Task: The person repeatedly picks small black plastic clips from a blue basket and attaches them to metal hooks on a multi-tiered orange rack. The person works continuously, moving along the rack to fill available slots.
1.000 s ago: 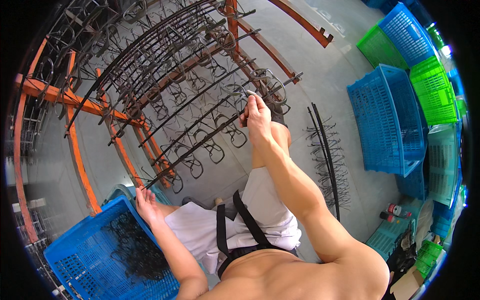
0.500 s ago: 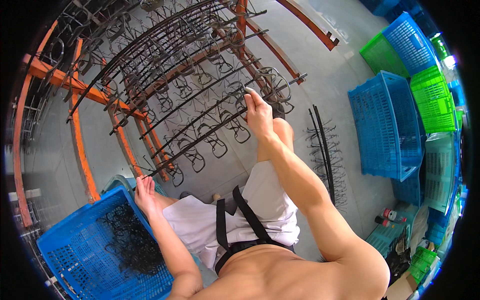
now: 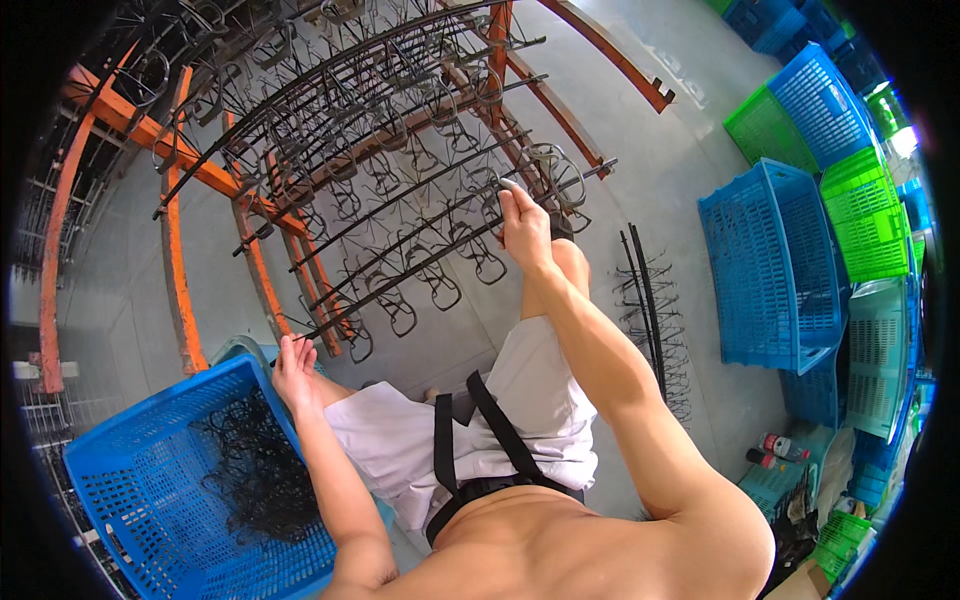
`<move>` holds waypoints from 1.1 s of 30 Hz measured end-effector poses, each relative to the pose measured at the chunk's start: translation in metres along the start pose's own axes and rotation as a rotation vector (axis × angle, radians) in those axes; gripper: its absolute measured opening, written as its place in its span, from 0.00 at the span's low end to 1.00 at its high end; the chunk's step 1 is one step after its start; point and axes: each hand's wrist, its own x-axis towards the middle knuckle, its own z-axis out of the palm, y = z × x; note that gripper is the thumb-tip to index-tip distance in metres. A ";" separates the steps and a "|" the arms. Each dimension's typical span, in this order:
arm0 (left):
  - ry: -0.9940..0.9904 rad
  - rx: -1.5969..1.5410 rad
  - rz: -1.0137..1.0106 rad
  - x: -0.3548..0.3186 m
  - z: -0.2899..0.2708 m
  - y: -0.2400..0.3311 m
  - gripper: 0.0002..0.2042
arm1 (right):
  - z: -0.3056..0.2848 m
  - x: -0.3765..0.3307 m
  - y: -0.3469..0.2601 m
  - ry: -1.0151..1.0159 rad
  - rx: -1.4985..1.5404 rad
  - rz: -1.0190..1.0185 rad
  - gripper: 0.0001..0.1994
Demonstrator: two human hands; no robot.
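A long dark hanging rod (image 3: 400, 276) slants in front of me, with several dark looped metal pieces (image 3: 437, 280) hanging from it. My left hand (image 3: 296, 372) has its fingers around the rod's near left end. Farther off and to the right, my right hand (image 3: 527, 230) is closed on the same rod toward its other end. The fingertips of the right hand are partly hidden behind the hand. Below and left of my left hand stands a blue plastic crate (image 3: 130, 480) holding a tangled heap of black wire-like pieces (image 3: 250, 465).
An orange metal rack (image 3: 172, 290) carries more rods with loops ahead of me. On the floor at right lie two dark rods with thin prongs (image 3: 648, 310). Blue crates (image 3: 745, 270) and green crates (image 3: 868, 215) line the right side, with bottles (image 3: 785, 447) nearby.
The rod's left end and my left hand have risen slightly, and its right end sits a little lower. Both hands stay on the rod. The whole view has shifted a little.
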 end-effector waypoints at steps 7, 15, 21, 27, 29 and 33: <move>-0.029 -0.005 0.000 0.000 0.001 0.000 0.18 | 0.002 0.001 0.004 0.054 -0.071 -0.054 0.15; -0.012 0.038 -0.001 -0.001 0.003 0.003 0.18 | 0.002 0.001 0.002 0.046 -0.087 -0.056 0.15; -0.034 0.040 -0.018 0.000 -0.007 0.001 0.19 | 0.003 -0.003 -0.007 0.094 -0.112 -0.103 0.15; 0.127 0.030 0.077 0.004 -0.073 0.014 0.18 | -0.003 0.007 0.011 0.029 0.306 -0.022 0.14; 0.254 0.060 0.110 0.011 -0.115 0.016 0.17 | -0.004 0.009 0.011 0.051 0.374 -0.017 0.13; 0.542 0.264 0.032 0.033 -0.216 -0.016 0.16 | 0.005 0.018 0.017 0.164 -0.158 -0.194 0.13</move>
